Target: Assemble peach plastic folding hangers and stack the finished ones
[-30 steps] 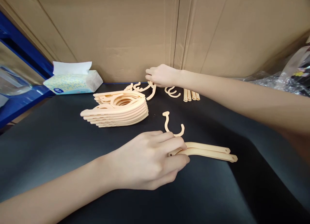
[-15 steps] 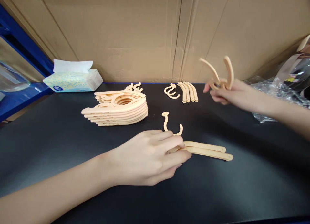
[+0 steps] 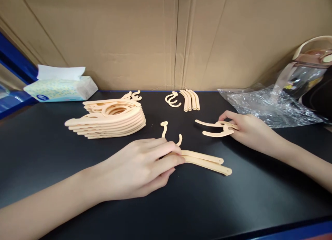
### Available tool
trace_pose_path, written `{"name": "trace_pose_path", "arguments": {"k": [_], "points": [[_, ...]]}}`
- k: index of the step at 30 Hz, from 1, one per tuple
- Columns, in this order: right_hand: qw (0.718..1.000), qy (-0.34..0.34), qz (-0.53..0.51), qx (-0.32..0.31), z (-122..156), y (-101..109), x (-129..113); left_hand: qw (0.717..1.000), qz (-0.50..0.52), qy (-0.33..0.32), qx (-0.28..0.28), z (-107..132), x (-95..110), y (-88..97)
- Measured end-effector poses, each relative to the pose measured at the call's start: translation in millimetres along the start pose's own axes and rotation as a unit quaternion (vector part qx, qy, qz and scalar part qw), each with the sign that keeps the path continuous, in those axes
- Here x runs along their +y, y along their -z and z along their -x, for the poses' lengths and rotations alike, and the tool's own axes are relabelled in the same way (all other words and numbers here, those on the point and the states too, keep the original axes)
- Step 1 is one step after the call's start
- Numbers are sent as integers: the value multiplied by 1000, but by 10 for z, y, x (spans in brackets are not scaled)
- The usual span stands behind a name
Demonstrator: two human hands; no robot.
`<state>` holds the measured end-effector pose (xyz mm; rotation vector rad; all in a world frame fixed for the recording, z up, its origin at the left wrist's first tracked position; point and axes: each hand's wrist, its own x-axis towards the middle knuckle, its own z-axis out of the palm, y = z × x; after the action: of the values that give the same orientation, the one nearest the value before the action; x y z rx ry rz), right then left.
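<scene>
My left hand (image 3: 145, 165) rests over two cream plastic hanger arms (image 3: 207, 160) lying on the table, with its fingers closed around their left ends. Just beyond those fingers lies a loose hanger hook (image 3: 164, 127), its lower curve partly hidden by the hand. On the right, my right hand (image 3: 246, 129) pinches a cream two-pronged hanger piece (image 3: 217, 133) low over the table, both prongs pointing left. Whether that piece touches the tabletop I cannot tell. A stack of folded hangers (image 3: 116, 124) sits to the left, beyond my left hand.
Several more hanger arms (image 3: 192, 99) and some hooks (image 3: 172, 99) lie at the back of the black table (image 3: 181, 212). Other small hooks (image 3: 136, 96) are behind the stack. A tissue pack (image 3: 62, 89), clear plastic bag (image 3: 264, 108) and bottle (image 3: 308, 73) line the edges.
My right hand has come down to the table with the two-pronged piece, whose prongs have swung from pointing up to pointing left. The view has shifted right. My left hand stays on the arms.
</scene>
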<state>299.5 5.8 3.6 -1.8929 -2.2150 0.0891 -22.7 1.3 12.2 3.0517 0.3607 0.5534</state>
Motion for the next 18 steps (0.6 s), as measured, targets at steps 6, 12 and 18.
{"name": "trace_pose_path", "arguments": {"k": [6,12,18], "points": [[999,-10,-35,-17,-31,-29,38,1000,-4,-12,0,-8,-15,0],[997,2,-71,-29,-34,15,46,1000,-13,-1,-5,-10,-22,1],[996,41,-72,-34,-31,40,61,1000,-15,3,-12,7,-40,8]]}}
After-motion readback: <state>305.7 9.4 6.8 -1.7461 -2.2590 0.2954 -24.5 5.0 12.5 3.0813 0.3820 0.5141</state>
